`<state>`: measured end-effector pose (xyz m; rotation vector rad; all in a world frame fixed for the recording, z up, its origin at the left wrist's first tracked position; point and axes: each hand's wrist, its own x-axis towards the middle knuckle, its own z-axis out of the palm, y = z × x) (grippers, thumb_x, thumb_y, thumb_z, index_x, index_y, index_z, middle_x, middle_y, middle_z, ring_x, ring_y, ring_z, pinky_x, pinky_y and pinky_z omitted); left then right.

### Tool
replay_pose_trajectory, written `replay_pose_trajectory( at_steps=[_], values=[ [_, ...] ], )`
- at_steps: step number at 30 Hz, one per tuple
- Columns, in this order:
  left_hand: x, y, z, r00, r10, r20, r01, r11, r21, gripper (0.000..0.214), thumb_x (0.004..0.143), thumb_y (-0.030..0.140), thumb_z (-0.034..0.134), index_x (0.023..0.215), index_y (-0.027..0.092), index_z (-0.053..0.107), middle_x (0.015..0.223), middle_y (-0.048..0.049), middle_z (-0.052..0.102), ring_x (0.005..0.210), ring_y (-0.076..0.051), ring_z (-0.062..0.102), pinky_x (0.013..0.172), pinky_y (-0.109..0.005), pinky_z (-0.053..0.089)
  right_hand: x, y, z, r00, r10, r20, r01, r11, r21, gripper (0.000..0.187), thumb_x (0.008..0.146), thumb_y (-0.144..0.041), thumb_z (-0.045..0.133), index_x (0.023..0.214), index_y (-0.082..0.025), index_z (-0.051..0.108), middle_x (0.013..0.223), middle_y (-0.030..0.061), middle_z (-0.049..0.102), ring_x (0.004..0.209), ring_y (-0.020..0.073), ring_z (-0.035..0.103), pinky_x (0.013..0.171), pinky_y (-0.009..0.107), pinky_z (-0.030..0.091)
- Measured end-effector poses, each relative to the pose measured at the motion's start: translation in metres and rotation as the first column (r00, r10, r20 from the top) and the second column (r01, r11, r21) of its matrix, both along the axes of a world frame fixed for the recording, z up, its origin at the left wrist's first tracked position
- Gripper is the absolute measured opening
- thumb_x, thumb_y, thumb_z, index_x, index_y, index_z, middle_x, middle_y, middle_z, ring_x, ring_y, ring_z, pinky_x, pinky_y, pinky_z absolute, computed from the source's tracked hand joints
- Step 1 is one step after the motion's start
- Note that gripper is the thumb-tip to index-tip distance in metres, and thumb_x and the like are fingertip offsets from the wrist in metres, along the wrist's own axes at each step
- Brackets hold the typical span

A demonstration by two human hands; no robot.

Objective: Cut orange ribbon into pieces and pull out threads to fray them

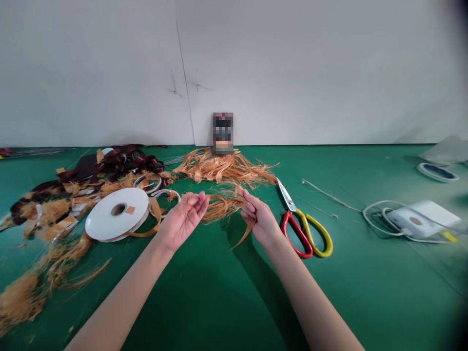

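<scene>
- Between the hands, a frayed orange ribbon [223, 207] stretches in a loose tangle of split fibres, with one flat strip [243, 235] hanging below the right hand [260, 218].
- The right hand is narrowed, its thumb and fingers pinched on the ribbon, palm turned inward.
- The left hand [183, 220] is half open, palm up, fingers curled. The fibres reach its fingertips [199, 201], but whether they are gripped there I cannot tell.
- Just beyond the hands, a heap of shredded orange ribbon [223, 168] lies on the green table mat [215, 297], and a blurred packet [223, 133] stands upright behind it against the white wall [300, 73].
- Right of the right hand, scissors [302, 229] with red and yellow handles lie with their blades pointing away.
- Farther right, a white device [419, 219] sits amid its looped white cable [373, 214], with a length of twine [329, 197] nearer the scissors.
- Just left of the left hand, a wide white spool [117, 214] lies flat, an orange strip [146, 229] trailing from it toward two small white rings [157, 190].
- Farther left, dark maroon ribbon [109, 163] lies tangled with pale scraps, and loose orange fibres [25, 297] spread toward the near edge.
</scene>
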<state>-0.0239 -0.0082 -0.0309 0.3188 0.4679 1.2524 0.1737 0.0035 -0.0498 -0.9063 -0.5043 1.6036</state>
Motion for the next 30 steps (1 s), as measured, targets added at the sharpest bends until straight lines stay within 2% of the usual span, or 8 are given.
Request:
replay_pose_trajectory(
  at_steps=[3, 7, 12, 17, 21, 24, 27, 30],
  values=[
    [-0.002, -0.003, 0.003, 0.994, -0.084, 0.076, 0.089, 0.994, -0.069, 0.04, 0.095, 0.005, 0.035, 0.059, 0.012, 0.05, 0.059, 0.0042, 0.047, 0.037, 0.003, 0.041, 0.043, -0.007, 0.042, 0.003, 0.002, -0.001, 1.0, -0.024, -0.007, 0.024, 1.0, -0.003, 0.023, 0.067, -0.03, 0.077, 0.078, -0.012, 0.069, 0.045, -0.0123, 0.025, 0.042, 0.0035, 0.016, 0.039, 0.02, 0.019],
    [-0.003, -0.007, 0.002, 0.924, -0.241, -0.297, 0.228, 0.97, -0.079, 0.034, 0.096, 0.009, 0.037, 0.072, 0.01, 0.061, 0.075, 0.0, 0.06, 0.03, 0.006, 0.02, 0.03, -0.012, 0.018, 0.006, 0.003, 0.001, 0.999, -0.021, -0.025, 0.021, 1.0, -0.001, 0.022, 0.067, -0.031, 0.076, 0.078, -0.014, 0.068, 0.046, -0.0126, 0.024, 0.042, 0.0039, 0.014, 0.039, 0.021, 0.018],
    [0.0, -0.011, 0.0, 0.526, -0.316, -0.79, 0.428, 0.9, -0.075, 0.033, 0.087, 0.032, 0.06, 0.117, 0.019, 0.064, 0.108, -0.0111, 0.066, 0.036, 0.004, 0.028, 0.037, -0.02, 0.016, 0.0, -0.001, 0.008, 0.998, 0.055, -0.022, -0.054, 0.998, 0.026, 0.023, 0.068, -0.032, 0.075, 0.08, -0.013, 0.069, 0.045, -0.0124, 0.025, 0.042, 0.0036, 0.015, 0.04, 0.022, 0.018],
    [0.004, -0.012, 0.0, 0.277, -0.321, -0.906, 0.51, 0.848, -0.145, 0.036, 0.078, 0.04, 0.068, 0.104, 0.015, 0.071, 0.062, 0.002, 0.057, 0.036, -0.001, 0.027, 0.04, -0.024, 0.012, -0.012, -0.003, 0.013, 0.992, 0.124, 0.003, -0.124, 0.991, 0.047, 0.025, 0.068, -0.032, 0.075, 0.081, -0.012, 0.07, 0.043, -0.0119, 0.03, 0.041, 0.0034, 0.017, 0.041, 0.023, 0.017],
    [0.011, -0.006, -0.002, 0.61, -0.171, -0.774, 0.368, 0.926, 0.087, 0.022, 0.082, 0.022, 0.063, 0.062, 0.013, 0.066, 0.057, 0.0022, 0.05, 0.047, -0.005, 0.038, 0.043, -0.021, 0.026, -0.018, -0.001, 0.016, 0.991, 0.132, 0.024, -0.133, 0.99, 0.043, 0.028, 0.065, -0.033, 0.077, 0.082, -0.011, 0.071, 0.042, -0.0119, 0.032, 0.04, 0.0031, 0.019, 0.041, 0.023, 0.015],
    [0.02, 0.001, 0.002, 0.784, 0.02, -0.62, 0.141, 0.968, 0.21, 0.02, 0.084, 0.011, 0.056, 0.068, 0.016, 0.066, 0.085, -0.001, 0.062, 0.075, -0.008, 0.055, 0.068, -0.018, 0.045, -0.02, 0.002, 0.017, 0.995, 0.092, 0.038, -0.093, 0.995, 0.025, 0.029, 0.062, -0.033, 0.078, 0.081, -0.012, 0.071, 0.042, -0.0121, 0.031, 0.04, 0.0034, 0.019, 0.04, 0.023, 0.015],
    [0.026, 0.006, 0.013, 0.935, 0.104, -0.34, -0.048, 0.985, 0.167, 0.025, 0.089, 0.007, 0.047, 0.072, 0.015, 0.065, 0.093, -0.0041, 0.064, 0.095, -0.011, 0.059, 0.088, -0.023, 0.048, -0.019, 0.005, 0.017, 0.998, 0.031, 0.048, -0.031, 0.999, 0.009, 0.028, 0.06, -0.034, 0.079, 0.078, -0.014, 0.069, 0.042, -0.0124, 0.029, 0.04, 0.0038, 0.019, 0.04, 0.023, 0.015],
    [0.025, 0.007, 0.022, 0.99, 0.09, -0.108, -0.082, 0.993, 0.08, 0.034, 0.09, 0.003, 0.042, 0.062, 0.013, 0.057, 0.07, -0.0011, 0.058, 0.067, -0.005, 0.06, 0.068, -0.015, 0.051, -0.015, 0.007, 0.017, 0.998, -0.028, 0.053, 0.028, 1.0, 0.01, 0.028, 0.059, -0.034, 0.08, 0.076, -0.015, 0.068, 0.043, -0.0125, 0.027, 0.041, 0.0038, 0.018, 0.039, 0.022, 0.016]
  ],
)
